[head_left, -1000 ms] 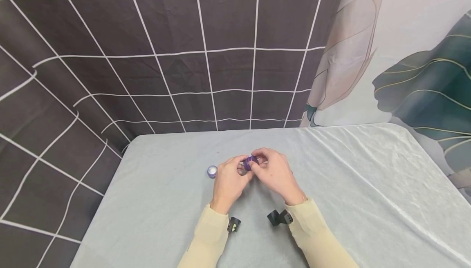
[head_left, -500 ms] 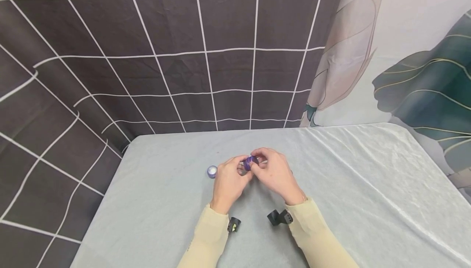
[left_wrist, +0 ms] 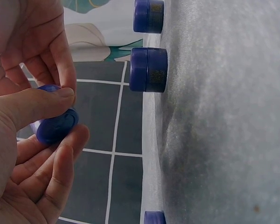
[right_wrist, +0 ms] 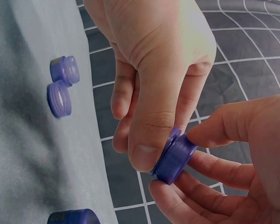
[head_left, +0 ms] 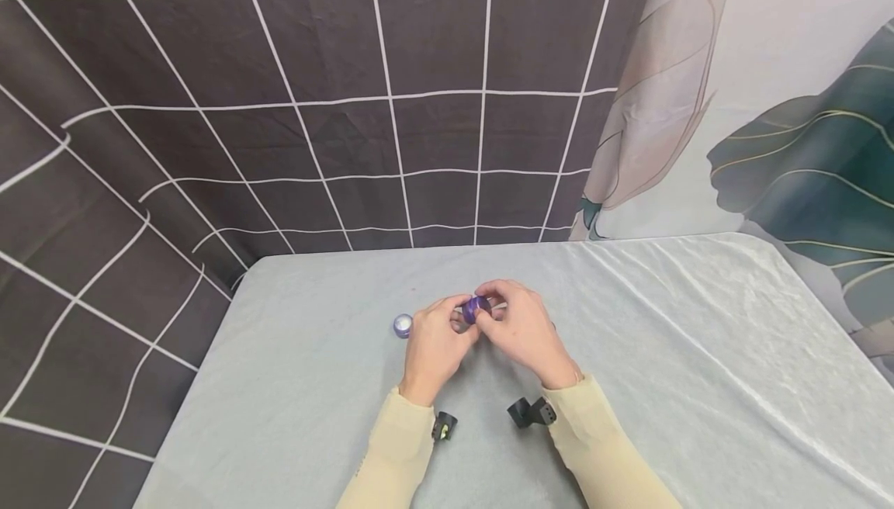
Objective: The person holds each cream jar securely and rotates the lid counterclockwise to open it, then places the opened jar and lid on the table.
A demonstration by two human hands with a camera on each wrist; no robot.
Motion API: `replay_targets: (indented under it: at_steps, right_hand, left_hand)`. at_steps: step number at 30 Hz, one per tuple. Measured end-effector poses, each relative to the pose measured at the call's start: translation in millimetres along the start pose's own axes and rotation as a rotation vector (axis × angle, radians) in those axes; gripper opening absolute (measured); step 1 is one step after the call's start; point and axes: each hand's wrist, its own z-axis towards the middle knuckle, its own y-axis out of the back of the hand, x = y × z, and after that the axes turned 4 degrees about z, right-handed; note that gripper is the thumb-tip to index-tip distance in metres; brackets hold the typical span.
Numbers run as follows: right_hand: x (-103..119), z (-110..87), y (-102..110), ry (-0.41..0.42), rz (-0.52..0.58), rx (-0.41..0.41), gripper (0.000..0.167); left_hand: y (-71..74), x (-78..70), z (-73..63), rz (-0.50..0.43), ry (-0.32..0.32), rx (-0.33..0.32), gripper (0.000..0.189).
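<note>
A small purple screw-top jar (head_left: pixel 477 309) is held above the table between both hands. My left hand (head_left: pixel 436 350) pinches its left side, and my right hand (head_left: pixel 517 330) grips its right side with thumb and fingers. In the left wrist view, a thumb lies across the jar (left_wrist: pixel 58 126). The right wrist view shows the jar's broad part (right_wrist: pixel 177 158) in the right fingers and the left thumb pressing its other end. Whether lid and body are fully together cannot be told. Left of the hands is a small purple item with a pale top (head_left: pixel 402 326).
On the cloth-covered table (head_left: pixel 300 385), an uncapped purple jar (right_wrist: pixel 58 71) stands beside a ring-like purple lid (right_wrist: pixel 59 99). Two capped purple jars (left_wrist: pixel 148 70) are on the right side, partly hidden in the head view. A gridded dark curtain (head_left: pixel 433 136) hangs behind.
Both hands stay in nearly the same place, still gripping the jar. The jar's visible purple face appears turned slightly.
</note>
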Motion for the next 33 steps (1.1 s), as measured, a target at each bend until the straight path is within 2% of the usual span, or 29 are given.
replay_targets:
  at_steps: [10, 25, 33]
  right_hand:
    - [-0.1, 0.6, -0.1, 0.013, 0.022, 0.01, 0.023]
    - [-1.7, 0.6, -0.1, 0.032, -0.01, 0.023, 0.031]
    - [-2.1, 0.4, -0.9, 0.005, 0.022, -0.002, 0.036]
  left_hand:
    - [-0.4, 0.1, -0.4, -0.007, -0.005, -0.006, 0.035]
    - [-0.7, 1.3, -0.8, -0.011, 0.002, 0.004, 0.035]
    - [-0.7, 0.3, 0.2, -0.017, 0.003, -0.003, 0.031]
